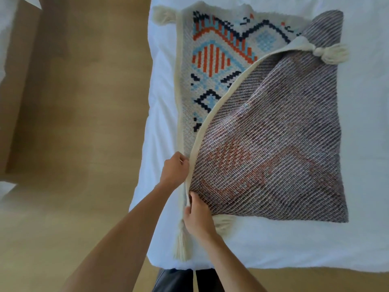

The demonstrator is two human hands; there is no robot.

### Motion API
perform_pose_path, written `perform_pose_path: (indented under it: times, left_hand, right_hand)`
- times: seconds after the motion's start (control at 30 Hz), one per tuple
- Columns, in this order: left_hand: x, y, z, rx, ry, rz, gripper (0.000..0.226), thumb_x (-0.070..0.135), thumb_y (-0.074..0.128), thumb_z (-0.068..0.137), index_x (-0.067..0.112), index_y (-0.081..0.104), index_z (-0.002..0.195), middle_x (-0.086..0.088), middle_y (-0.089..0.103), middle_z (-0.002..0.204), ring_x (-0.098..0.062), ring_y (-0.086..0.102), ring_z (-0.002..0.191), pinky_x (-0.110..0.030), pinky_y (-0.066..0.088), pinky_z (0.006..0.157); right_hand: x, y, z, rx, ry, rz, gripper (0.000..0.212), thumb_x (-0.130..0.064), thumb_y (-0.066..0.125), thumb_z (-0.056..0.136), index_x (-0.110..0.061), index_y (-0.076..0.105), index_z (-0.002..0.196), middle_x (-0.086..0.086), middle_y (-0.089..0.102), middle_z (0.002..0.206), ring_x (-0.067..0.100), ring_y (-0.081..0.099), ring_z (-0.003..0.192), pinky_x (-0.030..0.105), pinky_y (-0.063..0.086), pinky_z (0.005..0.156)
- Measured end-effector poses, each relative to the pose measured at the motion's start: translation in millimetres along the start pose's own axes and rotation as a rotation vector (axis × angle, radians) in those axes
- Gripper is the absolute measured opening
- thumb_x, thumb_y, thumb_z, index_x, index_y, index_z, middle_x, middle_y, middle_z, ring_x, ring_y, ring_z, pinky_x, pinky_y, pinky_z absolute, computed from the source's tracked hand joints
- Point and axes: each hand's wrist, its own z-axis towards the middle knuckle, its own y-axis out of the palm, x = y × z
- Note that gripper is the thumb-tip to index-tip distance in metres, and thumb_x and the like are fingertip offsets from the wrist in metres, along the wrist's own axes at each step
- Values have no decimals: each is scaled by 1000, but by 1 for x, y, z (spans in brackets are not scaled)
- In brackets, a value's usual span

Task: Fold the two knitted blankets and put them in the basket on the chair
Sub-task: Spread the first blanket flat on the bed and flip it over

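A knitted blanket (273, 133) lies on the white bed (368, 144), partly folded over itself. Its patterned face with orange, blue and navy shapes shows at the upper left, and its greyish striped underside covers the right part. Cream tassels hang at its corners. My left hand (175, 169) pinches the cream border at the blanket's left edge. Just below it, my right hand (196, 218) grips the same edge near the bottom left corner, beside a tassel. Only one blanket is in view; the basket and chair are out of sight.
The bed's left edge drops to a tan carpeted floor (73, 123). Another white bed or sheet shows at the far left edge (8, 39). The bed's near edge runs along the bottom, above my dark trousers (179, 281).
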Motion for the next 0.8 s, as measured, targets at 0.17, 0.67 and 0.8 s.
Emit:
perform_pose_path:
  times: [0.17, 0.67, 0.8]
  left_hand:
    - [-28, 9, -30, -36, -181, 21, 18, 27, 46, 89, 12, 45, 99, -7, 61, 95, -23, 57, 79, -36, 48, 69]
    - [-79, 12, -93, -121, -234, 329, 21, 22, 58, 81, 15, 39, 85, -5, 52, 92, -24, 52, 84, -33, 43, 66]
    - [-82, 17, -106, 119, -97, 388, 33, 20, 62, 77, 15, 35, 96, -3, 39, 98, -25, 44, 93, -33, 39, 75]
  right_hand:
    - [13, -19, 4, -52, -23, 95, 41, -7, 39, 91, -13, 53, 130, 9, 64, 117, 24, 59, 108, 31, 44, 90]
    - [47, -39, 7, -73, -104, -147, 32, -14, 42, 96, -14, 55, 125, 3, 53, 123, 17, 56, 102, 31, 46, 87]
    - [42, -34, 8, -50, -146, -152, 28, -15, 43, 96, -14, 57, 120, 2, 54, 119, 16, 54, 101, 33, 48, 86]
